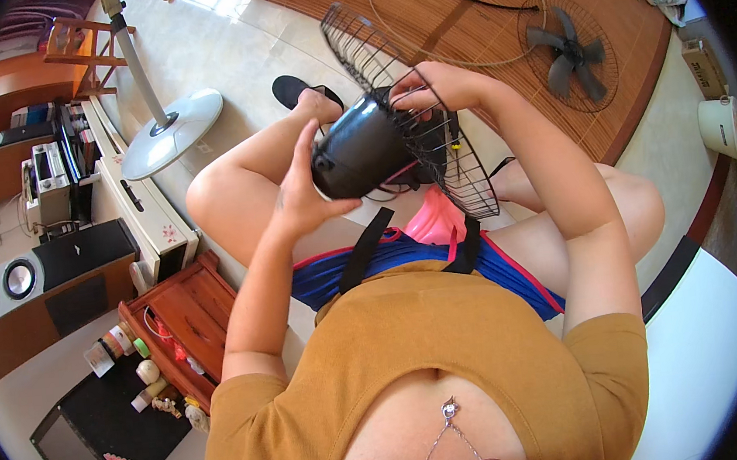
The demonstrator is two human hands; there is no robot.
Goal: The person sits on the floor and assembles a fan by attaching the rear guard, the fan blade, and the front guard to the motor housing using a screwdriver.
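Note:
A black fan motor housing [358, 150] is held up above my lap, tilted, with a black wire guard [469, 173] fixed across its front end. My left hand [302, 190] grips the rounded back of the housing, thumb below and fingers above. At the middle of the guard, my right hand [437, 90] has its fingers bent in a pinch close to the hub. What those fingertips hold is hidden. Beneath the housing lies a pink plastic bag [433, 217] between my legs. The fan blades [571, 59], dark and several in number, rest on another round wire guard on the mat.
A brown slatted mat [481, 10] covers the floor ahead. At the left stand a fan pole on a round grey base [174, 131], a wooden stool [86, 53], a speaker [45, 285] and a red-brown wooden cabinet [185, 320]. A white bucket [717, 128] stands at the right.

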